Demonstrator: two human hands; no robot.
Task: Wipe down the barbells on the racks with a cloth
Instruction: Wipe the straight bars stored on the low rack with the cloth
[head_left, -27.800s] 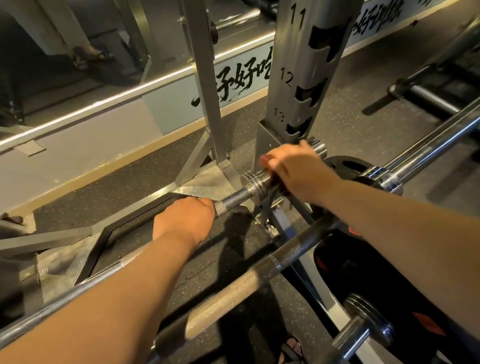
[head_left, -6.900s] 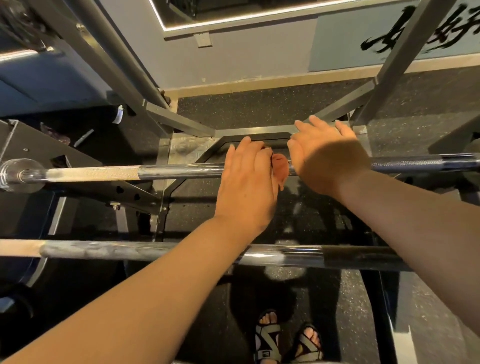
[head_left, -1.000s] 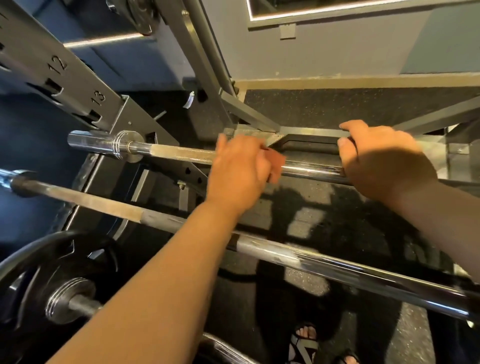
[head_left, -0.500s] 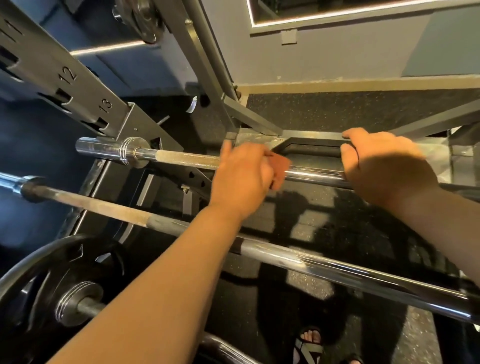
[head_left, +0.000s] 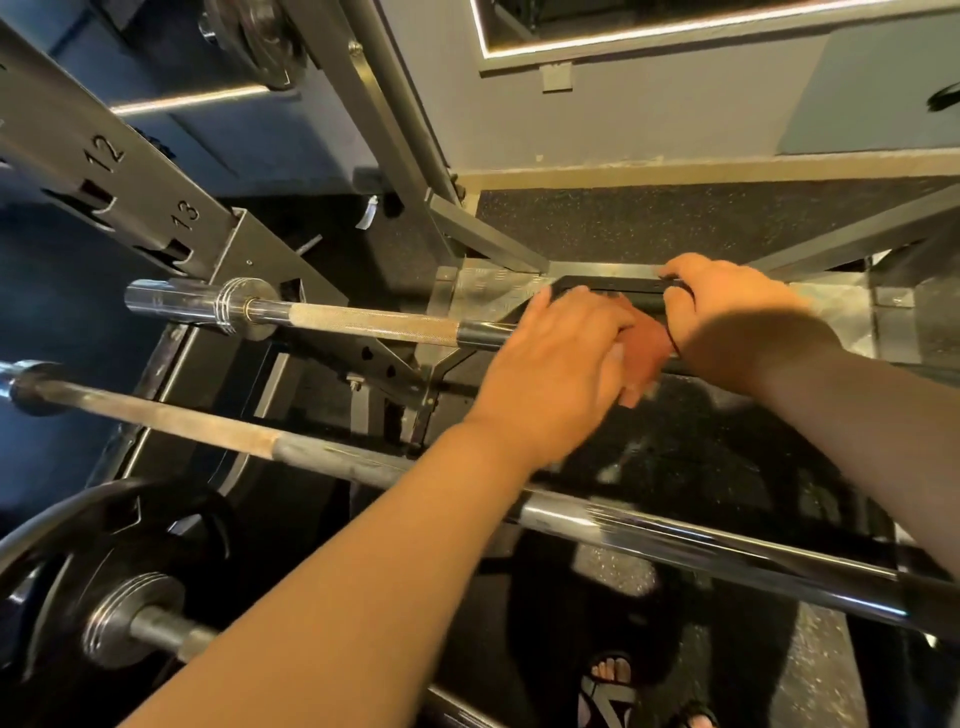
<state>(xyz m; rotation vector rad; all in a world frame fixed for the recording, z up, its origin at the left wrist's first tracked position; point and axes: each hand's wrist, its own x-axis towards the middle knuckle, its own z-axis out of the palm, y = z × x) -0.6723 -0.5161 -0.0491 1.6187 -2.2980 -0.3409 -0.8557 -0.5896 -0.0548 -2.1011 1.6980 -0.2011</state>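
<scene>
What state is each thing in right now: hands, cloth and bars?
left hand: grips the cloth against the far barbell.
right hand: grips the far barbell, beside the cloth.
cloth: orange, bunched on the far barbell between the hands.
far barbell: horizontal, end sleeve carries no plates.
near barbell: horizontal, no hand on it.
weight plate: loaded on a third bar, lower left.

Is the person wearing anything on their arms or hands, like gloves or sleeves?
No gloves and no sleeves. The left hand and right hand are bare. The left forearm and right forearm are bare to the picture's edge, with no watch or bracelet at the wrists. The right one lies in shadow.
</scene>
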